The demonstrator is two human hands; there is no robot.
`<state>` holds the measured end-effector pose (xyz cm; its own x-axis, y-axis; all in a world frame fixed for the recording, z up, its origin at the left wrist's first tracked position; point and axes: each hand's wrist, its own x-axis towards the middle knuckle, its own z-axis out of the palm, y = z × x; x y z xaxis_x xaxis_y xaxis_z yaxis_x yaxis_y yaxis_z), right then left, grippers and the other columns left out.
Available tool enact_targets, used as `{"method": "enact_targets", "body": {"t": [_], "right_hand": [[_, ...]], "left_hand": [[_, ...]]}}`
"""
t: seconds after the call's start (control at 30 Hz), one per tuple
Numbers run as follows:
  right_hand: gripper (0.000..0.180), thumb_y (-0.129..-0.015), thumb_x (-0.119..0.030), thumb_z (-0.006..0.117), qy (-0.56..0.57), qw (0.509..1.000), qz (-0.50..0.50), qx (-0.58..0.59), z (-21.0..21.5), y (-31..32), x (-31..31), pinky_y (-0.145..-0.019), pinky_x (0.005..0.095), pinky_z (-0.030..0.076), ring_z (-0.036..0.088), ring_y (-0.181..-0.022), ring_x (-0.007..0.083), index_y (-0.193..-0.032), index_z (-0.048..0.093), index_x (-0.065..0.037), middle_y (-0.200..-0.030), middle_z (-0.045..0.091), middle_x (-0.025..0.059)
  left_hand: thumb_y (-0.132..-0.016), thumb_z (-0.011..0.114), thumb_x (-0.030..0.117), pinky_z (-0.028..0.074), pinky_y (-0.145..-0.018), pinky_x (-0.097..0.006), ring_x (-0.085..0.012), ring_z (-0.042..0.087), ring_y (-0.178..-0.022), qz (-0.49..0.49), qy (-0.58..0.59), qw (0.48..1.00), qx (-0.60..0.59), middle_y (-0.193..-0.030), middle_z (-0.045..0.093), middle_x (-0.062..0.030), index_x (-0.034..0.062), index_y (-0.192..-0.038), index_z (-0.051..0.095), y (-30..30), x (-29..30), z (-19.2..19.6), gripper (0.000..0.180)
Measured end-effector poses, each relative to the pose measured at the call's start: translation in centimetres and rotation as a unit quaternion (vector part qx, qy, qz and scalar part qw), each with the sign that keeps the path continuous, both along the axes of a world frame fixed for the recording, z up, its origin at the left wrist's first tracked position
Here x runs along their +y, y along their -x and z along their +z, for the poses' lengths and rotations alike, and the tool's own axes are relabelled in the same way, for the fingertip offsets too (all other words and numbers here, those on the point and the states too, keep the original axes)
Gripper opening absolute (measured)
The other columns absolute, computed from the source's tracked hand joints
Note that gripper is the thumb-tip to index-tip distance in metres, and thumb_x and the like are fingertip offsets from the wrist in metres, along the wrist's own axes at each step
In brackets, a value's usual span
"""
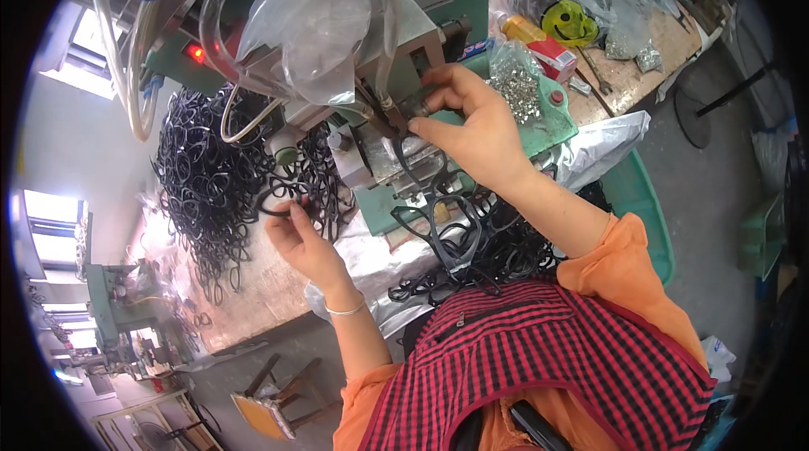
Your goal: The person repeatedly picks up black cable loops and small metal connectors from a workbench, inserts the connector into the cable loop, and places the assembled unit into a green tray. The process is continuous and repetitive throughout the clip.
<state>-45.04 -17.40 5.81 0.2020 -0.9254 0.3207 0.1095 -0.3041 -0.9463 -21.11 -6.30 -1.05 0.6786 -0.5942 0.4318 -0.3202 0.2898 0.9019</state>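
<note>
My left hand [303, 242] pinches a thin black plastic loop [271, 197], shaped like an eyeglass frame, beside a large heap of similar black loops [202, 173]. At the green bench machine [388, 213], my right hand [480, 127] is raised with curled fingers beside a metal cylinder [415, 104]. What those fingers hold, if anything, is hidden. A black strip [403, 156] hangs under the machine's head, close to my right thumb. More black frames [455, 236] lie tangled in front of the machine, above my checked apron.
Clear hoses [215, 21] and a plastic bag [316, 38] hang over the machine. Small metal parts [516, 90] fill part of a green tray [552, 127] on the right. Behind it lie a wrench [597, 72] and plastic bags. A stool [263, 413] stands at lower left.
</note>
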Motion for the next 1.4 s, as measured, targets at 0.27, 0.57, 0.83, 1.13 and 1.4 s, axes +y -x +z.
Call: {"method": "enact_targets", "body": {"t": [0.27,0.57,0.83,1.13,1.4], "right_hand": [[0.052,-0.079,0.0,0.076,-0.072,0.99,0.043,-0.11,0.5,-1.7,1.0,-0.086,0.0265,0.051,0.065,-0.092,0.0106,-0.129,0.059,0.0,-0.1,0.071,0.0037],[0.04,-0.089,-0.004,0.065,0.094,0.983,-0.019,0.155,0.5,4.2,0.1,-0.102,0.0343,0.05,0.067,-0.119,0.0234,-0.128,0.064,-0.001,-0.122,0.071,0.0135],[0.027,-0.084,-0.007,0.069,0.085,0.938,-0.196,0.273,-7.6,12.2,-1.1,-0.096,0.0384,0.051,0.067,-0.106,0.0283,-0.111,0.071,-0.006,-0.108,0.072,0.0119],[0.01,-0.076,-0.015,0.078,0.107,0.843,-0.232,0.473,-7.6,10.3,-0.4,-0.09,0.0444,0.052,0.064,-0.098,0.0333,-0.082,0.074,-0.008,-0.091,0.067,0.011],[0.01,-0.08,-0.016,0.072,0.18,0.828,-0.239,0.475,-9.1,10.6,-0.9,-0.079,0.0457,0.053,0.067,-0.086,0.035,-0.083,0.074,-0.007,-0.084,0.07,0.0149]], "left_hand": [[-0.102,0.057,0.002,0.064,-0.084,-0.044,-0.0235,0.068,-0.101,-0.14,0.215,0.965,-0.062,-0.108,0.063,-0.014,-0.0006,-0.116,0.052,4.2,-3.9,12.4,0.016],[-0.087,0.072,-0.003,0.051,-0.067,-0.034,-0.0246,0.067,-0.074,-0.266,0.164,0.854,-0.416,-0.103,0.077,-0.0202,0.0046,-0.097,0.066,6.7,-2.0,8.6,0.014],[-0.075,0.081,0.0,0.056,-0.067,-0.035,-0.0259,0.063,-0.075,-0.241,0.189,0.797,-0.52,-0.105,0.078,-0.0102,0.0069,-0.099,0.064,7.8,-3.1,6.8,0.03],[-0.071,0.077,-0.003,0.059,-0.085,-0.041,-0.0299,0.067,-0.087,-0.227,0.14,0.861,-0.432,-0.112,0.076,-0.0113,0.0028,-0.098,0.069,9.1,-1.6,5.3,0.029],[-0.092,0.069,0.003,0.051,-0.097,-0.039,-0.0283,0.067,-0.111,0.098,-0.064,0.939,-0.324,-0.121,0.071,-0.0175,0.0011,-0.118,0.063,-1.0,11.9,-0.7,0.028]]}}
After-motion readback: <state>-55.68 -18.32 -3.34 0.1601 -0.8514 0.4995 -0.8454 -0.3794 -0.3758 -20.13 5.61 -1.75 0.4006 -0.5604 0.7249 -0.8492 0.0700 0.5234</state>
